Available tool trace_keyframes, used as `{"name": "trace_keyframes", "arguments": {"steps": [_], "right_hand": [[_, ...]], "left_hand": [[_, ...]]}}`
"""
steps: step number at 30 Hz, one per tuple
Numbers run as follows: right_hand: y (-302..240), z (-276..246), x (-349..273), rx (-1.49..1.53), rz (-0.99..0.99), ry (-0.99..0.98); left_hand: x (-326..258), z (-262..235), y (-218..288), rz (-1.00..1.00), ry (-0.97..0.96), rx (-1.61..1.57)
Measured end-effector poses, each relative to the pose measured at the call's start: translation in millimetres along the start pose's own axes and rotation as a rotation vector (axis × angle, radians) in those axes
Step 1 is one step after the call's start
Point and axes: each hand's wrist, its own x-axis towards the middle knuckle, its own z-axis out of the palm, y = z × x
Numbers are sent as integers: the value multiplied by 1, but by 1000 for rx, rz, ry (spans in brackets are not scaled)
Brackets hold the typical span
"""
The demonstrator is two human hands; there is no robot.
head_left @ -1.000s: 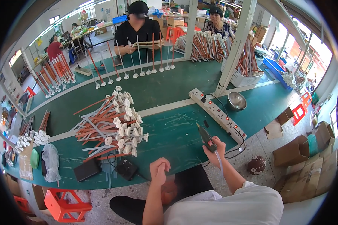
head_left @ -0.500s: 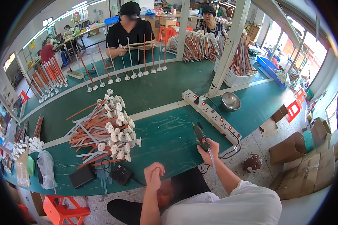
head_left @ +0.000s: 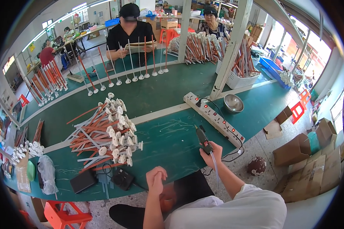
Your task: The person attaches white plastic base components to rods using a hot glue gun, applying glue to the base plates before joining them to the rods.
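My right hand (head_left: 212,154) is closed around a dark hot glue gun (head_left: 203,139), its nozzle pointing up and away over the green table (head_left: 168,152). A long translucent glue stick (head_left: 216,170) trails from the back of the gun toward my forearm. Curled into a loose fist, my left hand (head_left: 156,179) rests at the table's near edge, with nothing seen sticking out of it. To its left lies a heap of flat reddish-brown and grey strips (head_left: 91,137) with white round bases (head_left: 122,129), their base ends toward me and to the right.
A white power strip (head_left: 214,118) and a metal bowl (head_left: 233,104) lie beyond the gun. A black box (head_left: 84,181) and black device (head_left: 122,178) sit front left. Strips stand upright on bases (head_left: 135,79) along the far side, where a person (head_left: 128,34) holds papers. Cardboard boxes (head_left: 309,175) are right.
The view shifts very slightly. The person across the table has raised the papers a little. My hands and the glue gun stay nearly where they were.
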Motion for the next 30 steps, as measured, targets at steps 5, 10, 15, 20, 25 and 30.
{"name": "trace_keyframes", "arguments": {"steps": [5,10,15,20,25,30], "right_hand": [[-6,-2,1,-36,-26,-8],[-4,-2,1,-12,-46,10],[-8,-3,2,-36,-37,-8],[-2,-2,0,-8,-41,10],[-3,-2,0,-19,-3,-12],[-8,2,1,-61,-7,15]], "left_hand": [[-1,0,1,3,3,8],[-2,2,2,-21,17,11],[-2,2,3,-30,26,-2],[-2,1,2,-11,25,8],[-1,1,2,-20,29,-2],[-2,1,0,-16,33,-4]]}}
